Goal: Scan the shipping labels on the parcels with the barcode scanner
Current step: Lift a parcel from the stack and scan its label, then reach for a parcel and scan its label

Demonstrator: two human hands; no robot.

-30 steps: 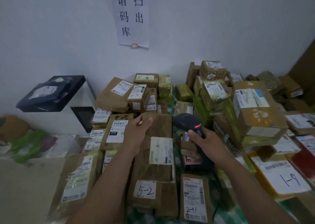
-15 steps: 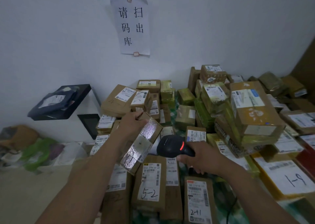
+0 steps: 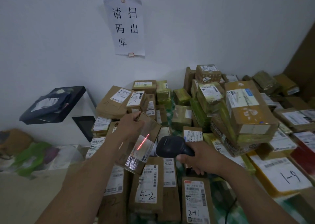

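A parcel [image 3: 150,130] is held clear of the pile [image 3: 247,114], gripped at its upper end by the left hand [image 3: 131,126]. The scanner [image 3: 170,147] is grasped by its handle in the right hand [image 3: 199,159]. The parcel lies just beside the scanner's head, at 9 o'clock from it.

A failed read is the likeliest fault. The label [image 3: 144,153] is covered by glossy tape [image 3: 132,161] that throws back glare, and the red line [image 3: 143,142] is cast only on the label's upper part. Whether the barcode is crossed cannot be told, since the print is blurred. If the bars are missed or washed out by reflection, no code is likely to be captured. As only one end of the parcel is gripped, it could also swing or slip onto the boxes below. The cable [image 3: 227,211] is trailed over the pile and could be snagged.

The scanner's nose is pointed toward 9 o'clock, with its handle trailing toward 4 o'clock. The parcel's long axis is run from 1 o'clock down to 7 o'clock, its labelled face turned toward the scanner. The red line is laid roughly along that same axis.
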